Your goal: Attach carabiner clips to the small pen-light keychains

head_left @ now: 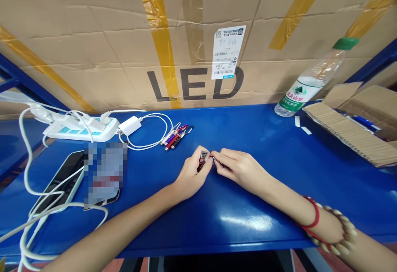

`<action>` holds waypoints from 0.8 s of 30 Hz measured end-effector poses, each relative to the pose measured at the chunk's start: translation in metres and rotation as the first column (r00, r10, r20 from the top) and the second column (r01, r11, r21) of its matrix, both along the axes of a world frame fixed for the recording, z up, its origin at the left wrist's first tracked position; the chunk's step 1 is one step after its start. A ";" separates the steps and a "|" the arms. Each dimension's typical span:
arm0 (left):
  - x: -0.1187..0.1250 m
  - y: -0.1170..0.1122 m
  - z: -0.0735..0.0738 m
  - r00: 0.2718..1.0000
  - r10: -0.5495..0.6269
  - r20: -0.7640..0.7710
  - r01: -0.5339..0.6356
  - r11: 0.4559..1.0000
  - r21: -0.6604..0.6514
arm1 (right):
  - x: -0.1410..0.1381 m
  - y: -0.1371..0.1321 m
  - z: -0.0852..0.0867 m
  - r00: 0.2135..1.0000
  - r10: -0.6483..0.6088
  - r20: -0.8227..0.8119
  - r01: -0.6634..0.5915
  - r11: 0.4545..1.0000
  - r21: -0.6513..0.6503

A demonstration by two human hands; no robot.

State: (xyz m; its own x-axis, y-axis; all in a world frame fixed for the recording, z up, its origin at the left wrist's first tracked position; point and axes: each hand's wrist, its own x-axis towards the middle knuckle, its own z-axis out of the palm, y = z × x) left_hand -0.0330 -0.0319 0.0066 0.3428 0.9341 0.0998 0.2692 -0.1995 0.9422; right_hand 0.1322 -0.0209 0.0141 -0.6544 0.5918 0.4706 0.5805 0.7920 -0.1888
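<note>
In the middle of the blue table, my left hand (194, 172) is closed around a small red-and-silver keychain flashlight (201, 162), mostly covered by the fingers. My right hand (240, 165) meets it from the right, its fingertips pinching a small red metallic piece (211, 156) at the left thumb tip. Whether that piece is joined to the flashlight is hidden. Just beyond my left hand lies a little pile of similar keychain flashlights (175, 137) in red, purple and black, with carabiner clips.
At left are a white power strip (77, 133), a charger (130, 125), tangled white cables, a phone (60, 179) and a second, blurred device (105, 172). A water bottle (305, 88) leans at right beside an open cardboard box (347, 133). Large cardboard (118, 57) backs the table.
</note>
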 end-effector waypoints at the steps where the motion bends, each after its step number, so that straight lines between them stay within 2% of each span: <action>1: 0.000 0.000 0.001 1.000 0.003 0.019 -0.003 1.000 -0.006 | 0.001 0.000 0.000 0.999 -0.007 -0.038 0.006 1.000 -0.020; 4: 0.002 0.000 0.004 0.996 -0.027 0.080 0.032 0.998 -0.056 | 0.004 0.001 0.000 0.981 -0.043 -0.191 0.030 0.997 -0.073; 8: 0.003 -0.001 0.007 0.976 -0.157 0.153 0.183 0.969 -0.169 | 0.004 -0.001 0.000 0.950 -0.045 -0.310 0.016 0.995 -0.095; 10: 0.004 -0.001 0.008 0.962 -0.222 0.157 0.251 0.945 -0.207 | 0.003 -0.002 -0.001 0.954 -0.016 -0.299 -0.014 0.995 -0.098; 14: 0.003 -0.002 0.008 0.951 -0.277 0.135 0.301 0.929 -0.215 | 0.001 -0.001 -0.002 0.962 0.032 -0.272 -0.064 0.992 -0.112; 24: 0.003 -0.002 0.005 0.942 -0.266 0.203 0.314 0.914 -0.256 | 0.001 0.000 -0.001 0.966 0.075 -0.247 -0.109 0.986 -0.127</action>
